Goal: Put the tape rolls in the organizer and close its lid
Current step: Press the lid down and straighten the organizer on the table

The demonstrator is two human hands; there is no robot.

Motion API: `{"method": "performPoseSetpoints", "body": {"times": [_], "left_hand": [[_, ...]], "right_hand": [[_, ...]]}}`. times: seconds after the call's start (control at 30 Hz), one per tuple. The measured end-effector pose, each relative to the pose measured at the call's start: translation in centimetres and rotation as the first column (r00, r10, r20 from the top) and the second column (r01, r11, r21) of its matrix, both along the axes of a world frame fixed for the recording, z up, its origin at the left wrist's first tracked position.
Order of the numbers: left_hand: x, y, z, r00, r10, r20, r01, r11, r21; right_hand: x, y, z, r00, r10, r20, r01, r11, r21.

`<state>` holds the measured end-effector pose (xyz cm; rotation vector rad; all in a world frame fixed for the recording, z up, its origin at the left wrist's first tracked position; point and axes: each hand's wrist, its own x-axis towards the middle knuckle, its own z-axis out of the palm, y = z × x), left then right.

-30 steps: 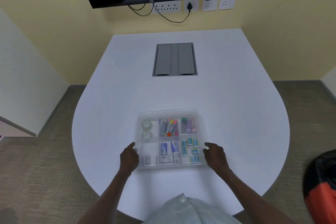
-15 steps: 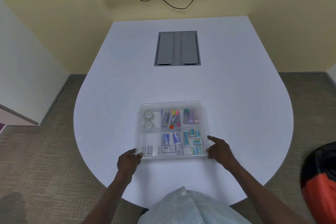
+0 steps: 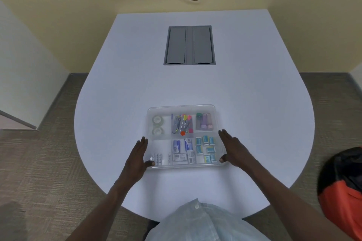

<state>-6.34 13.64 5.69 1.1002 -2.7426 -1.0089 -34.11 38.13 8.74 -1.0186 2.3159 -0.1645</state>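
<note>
organizer [image 3: 185, 136], clear plastic, sits lower centre of frame on the table [image 3: 244, 94], lid apparently on. two tape rolls [image 3: 157, 125] lie in its upper-left compartment. judged light, stiff, slick-walled; best held at both side walls. left hand [image 3: 137, 157] and right hand [image 3: 234, 149] lie flat against those walls, fingers straight, thumbs at the near corners. table edge is near below; open room above.

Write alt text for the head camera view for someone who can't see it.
A person's left hand and right hand rest flat against the sides of a clear plastic organizer on a white table. Two tape rolls sit in its far-left compartment, beside pens, tubes and small boxes.
</note>
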Motion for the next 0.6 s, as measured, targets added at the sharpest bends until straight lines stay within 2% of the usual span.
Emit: {"method": "performPoseSetpoints", "body": {"times": [0.13, 0.3, 0.4, 0.5, 0.6], "left_hand": [[-0.4, -1.8, 0.2, 0.982, -0.157, 0.101, 0.161, 0.986, -0.033], [-0.4, -2.8, -0.2, 0.970, -0.209, 0.121, 0.219, 0.972, -0.079], [-0.3, -3.2, 0.1, 0.972, -0.206, 0.116, 0.219, 0.970, -0.110], [-1.0, -3.3, -0.3, 0.978, -0.203, 0.042, 0.207, 0.945, -0.253], [-2.5, -3.0, 0.0, 0.992, -0.122, 0.015, 0.119, 0.933, -0.339]], "right_hand": [[-0.5, -1.3, 0.1, 0.994, 0.098, -0.052, -0.094, 0.992, 0.080], [-0.8, -2.4, -0.2, 0.987, 0.140, -0.080, -0.129, 0.984, 0.127], [-1.1, -3.2, 0.2, 0.978, 0.186, -0.096, -0.168, 0.971, 0.172], [-2.5, -4.1, 0.9, 0.982, 0.178, -0.061, -0.163, 0.967, 0.196], [-3.5, -5.3, 1.8, 0.988, 0.152, -0.037, -0.142, 0.970, 0.199]]}}
